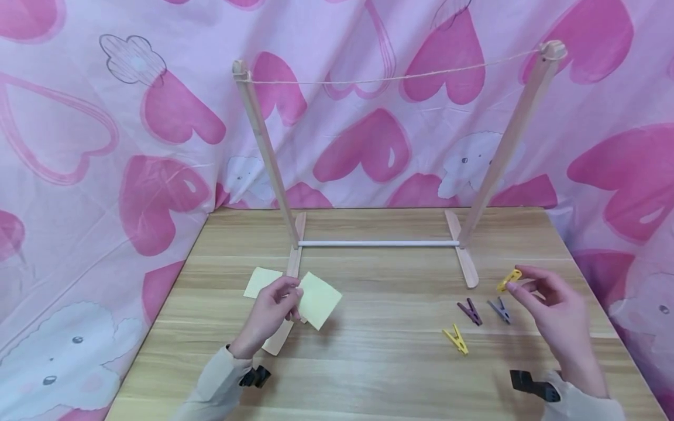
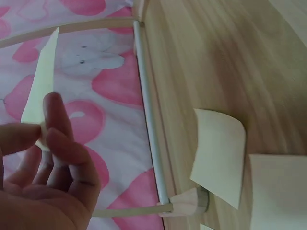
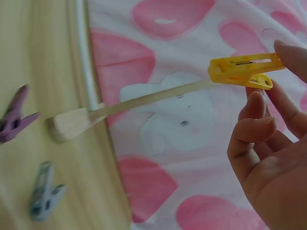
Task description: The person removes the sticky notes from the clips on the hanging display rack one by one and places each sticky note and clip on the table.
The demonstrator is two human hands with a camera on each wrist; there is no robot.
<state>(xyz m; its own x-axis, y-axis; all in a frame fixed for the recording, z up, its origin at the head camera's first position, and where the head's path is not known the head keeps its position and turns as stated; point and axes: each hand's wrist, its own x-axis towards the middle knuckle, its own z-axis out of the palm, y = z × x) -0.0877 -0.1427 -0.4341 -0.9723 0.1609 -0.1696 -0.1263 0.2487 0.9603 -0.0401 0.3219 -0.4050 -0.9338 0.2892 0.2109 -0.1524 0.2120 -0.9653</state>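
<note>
Between thumb and fingers, my left hand (image 1: 272, 307) pinches a pale yellow paper square (image 1: 319, 300), held up off the table beside the stand's left foot. In the left wrist view that paper (image 2: 42, 81) appears nearly edge-on. My right hand (image 1: 553, 301) pinches a yellow clothespin (image 1: 509, 280) by its handle ends, above the table at the right; the right wrist view shows the clothespin (image 3: 242, 68) pointing away from the hand. Below it lie a purple clothespin (image 1: 470, 311), a grey-blue clothespin (image 1: 499, 310) and a second yellow clothespin (image 1: 456, 339).
A wooden stand with a left post (image 1: 267, 152) and right post (image 1: 508, 140) carries a thin string (image 1: 368, 80) between their tops. A white rod (image 1: 379, 243) joins the bases. More paper squares (image 2: 219, 155) lie on the wooden table (image 1: 379, 362). Heart-patterned cloth (image 1: 363, 146) hangs behind.
</note>
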